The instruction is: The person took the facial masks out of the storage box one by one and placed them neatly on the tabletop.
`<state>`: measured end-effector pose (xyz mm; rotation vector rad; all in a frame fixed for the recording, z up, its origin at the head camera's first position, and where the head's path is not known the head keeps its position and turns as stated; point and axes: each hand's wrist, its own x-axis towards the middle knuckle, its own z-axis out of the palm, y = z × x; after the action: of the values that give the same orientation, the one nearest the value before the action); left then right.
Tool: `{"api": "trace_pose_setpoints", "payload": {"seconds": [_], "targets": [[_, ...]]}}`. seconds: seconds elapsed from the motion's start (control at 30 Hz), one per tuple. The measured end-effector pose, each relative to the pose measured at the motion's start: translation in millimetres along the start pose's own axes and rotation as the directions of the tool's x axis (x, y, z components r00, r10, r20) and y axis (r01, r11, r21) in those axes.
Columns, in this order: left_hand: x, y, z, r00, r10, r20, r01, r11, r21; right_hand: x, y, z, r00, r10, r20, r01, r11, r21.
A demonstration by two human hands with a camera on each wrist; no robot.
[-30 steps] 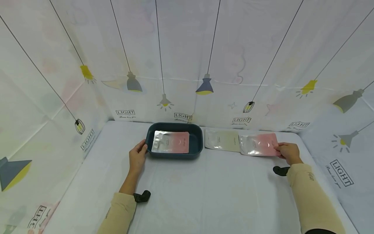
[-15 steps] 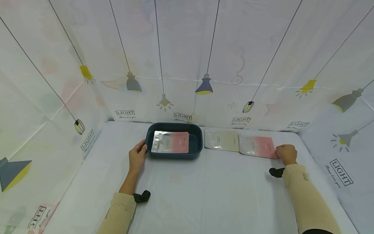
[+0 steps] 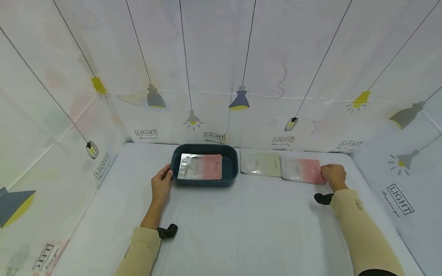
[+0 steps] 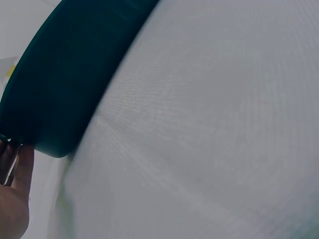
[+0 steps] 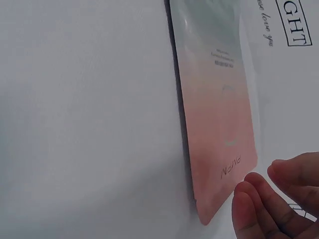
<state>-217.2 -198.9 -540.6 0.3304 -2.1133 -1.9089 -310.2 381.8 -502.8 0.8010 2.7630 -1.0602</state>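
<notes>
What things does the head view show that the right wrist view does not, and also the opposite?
Only the head view: the dark tray, the pink packet inside, the left hand at the tray's left end, and both sleeves.

Only the right wrist view: readable PMPM letters on the outside packet, and the gap between thumb and fingertips.

Both: the right hand at that packet's pink end, the white table, and part of the printed wall.

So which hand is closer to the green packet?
Right. The right hand is at the outer end of the pink packet beside the green packet; the left hand is at the far end of the tray.
</notes>
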Motion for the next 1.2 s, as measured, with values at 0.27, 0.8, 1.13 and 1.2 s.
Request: {"api": "trace_pose_setpoints", "payload": {"seconds": [0.27,0.8,1.13,1.2], "targets": [[-3.2,9.9,-1.6,1.0,-0.012,0.011,0.012,1.0,-0.014,-12.7,-31.8,6.0,0.988,-0.096,0.122,0.084,0.992,0.095],[0.2,-4.1,-0.7,1.0,0.014,-0.01,-0.014,1.0,0.002,-45.3,-93.0,17.3,0.921,-0.204,0.332,0.137,0.967,0.214],[0.8,-4.0,0.1,1.0,0.028,-0.011,-0.028,1.0,0.003,-62.1,-123.9,29.7,0.878,-0.307,0.368,0.228,0.943,0.242],[0.7,-3.7,0.5,1.0,0.029,-0.009,-0.029,1.0,0.001,-63.3,-130.1,33.4,0.876,-0.315,0.365,0.238,0.941,0.241]]}}
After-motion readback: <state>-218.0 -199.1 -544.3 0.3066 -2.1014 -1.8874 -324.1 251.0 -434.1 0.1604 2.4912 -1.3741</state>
